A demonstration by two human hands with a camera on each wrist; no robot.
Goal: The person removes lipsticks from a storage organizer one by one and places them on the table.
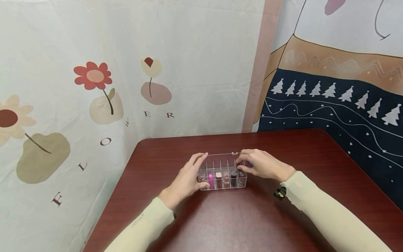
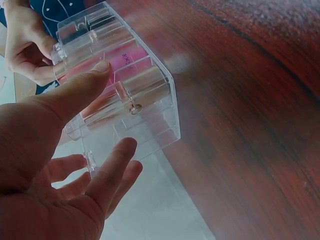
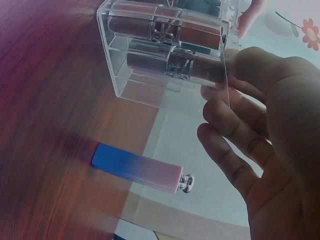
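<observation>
A clear divided lipstick organizer (image 1: 223, 185) stands on the table, with several lipstick tubes upright in its compartments, among them a bright pink tube (image 1: 211, 181). My left hand (image 1: 186, 178) holds its left end, thumb at the front and fingers toward the back. In the left wrist view, the thumb (image 2: 87, 85) lies across the organizer. At the back right compartment my right hand (image 1: 261, 164) pinches the top of a dark-capped lipstick tube (image 3: 200, 70) between thumb and fingers. Behind that hand stands a blue-and-pink tube (image 3: 137, 167) with a silver knob, mostly hidden in the head view.
The dark red wooden table (image 1: 226, 224) spreads around the organizer. Printed cloths hang beyond it, a pale flower one (image 1: 201, 70) behind and left, a dark tree-patterned one (image 1: 315, 108) at the right. A black wristband piece (image 1: 280, 193) sits at the right cuff.
</observation>
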